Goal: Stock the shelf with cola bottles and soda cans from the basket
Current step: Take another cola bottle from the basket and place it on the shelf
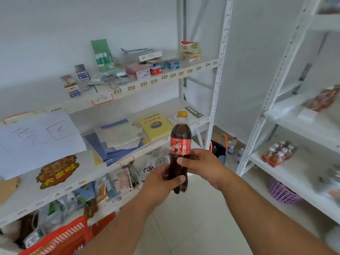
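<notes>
I hold a cola bottle (180, 138) upright in front of me; it has a yellow cap, a red label and dark drink inside. My left hand (161, 181) grips its lower part from the left. My right hand (200, 164) clasps it from the right, just under the label. A red basket (60, 238) sits at the bottom left, partly out of view. White shelving (150, 144) with numbered tags runs along the left, and another white shelf unit (294, 168) stands on the right.
The left shelves carry stationery boxes (139, 70), folders (117, 138), a yellow booklet (156, 126) and a large paper sheet (36, 140). On the right shelf stand a pack of small bottles (279, 153) and a purple basket (281, 192). An orange-handled bag (217, 146) stands on the floor in the corner.
</notes>
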A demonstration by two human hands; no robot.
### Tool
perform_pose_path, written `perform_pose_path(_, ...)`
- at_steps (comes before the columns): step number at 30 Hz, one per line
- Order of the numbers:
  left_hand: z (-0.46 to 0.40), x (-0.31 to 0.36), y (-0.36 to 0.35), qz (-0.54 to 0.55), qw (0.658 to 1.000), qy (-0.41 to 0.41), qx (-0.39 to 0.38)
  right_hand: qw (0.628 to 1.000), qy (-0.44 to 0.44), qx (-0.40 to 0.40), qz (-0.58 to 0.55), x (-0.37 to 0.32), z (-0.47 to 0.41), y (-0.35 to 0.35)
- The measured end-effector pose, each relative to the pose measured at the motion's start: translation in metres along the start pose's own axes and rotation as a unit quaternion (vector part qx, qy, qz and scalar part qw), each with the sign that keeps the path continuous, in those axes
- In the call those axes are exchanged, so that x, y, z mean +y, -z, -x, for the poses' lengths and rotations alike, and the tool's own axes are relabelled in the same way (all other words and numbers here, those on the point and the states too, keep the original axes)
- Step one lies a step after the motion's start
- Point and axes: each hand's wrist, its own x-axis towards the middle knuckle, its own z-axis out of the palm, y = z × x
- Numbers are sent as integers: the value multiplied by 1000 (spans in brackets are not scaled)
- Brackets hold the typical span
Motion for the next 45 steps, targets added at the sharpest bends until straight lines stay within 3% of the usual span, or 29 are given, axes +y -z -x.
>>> perform_pose_path(13, -14, 57, -100, -27, 972, -120, -201, 969, 56, 242, -3, -18, 113, 82)
perform_pose_path(27, 45, 62, -219, -42, 907, -152, -392, 901, 36, 433, -11, 7, 265, 113)
perform_pose_path(34, 83, 81, -294, -58, 879, -170, -442, 871, 32, 490, -14, 10, 338, 151)
perform_pose_path(45, 167, 109, -450, -47, 874, -170, -452, 839, 30, 543, -18, 38, 465, 261)
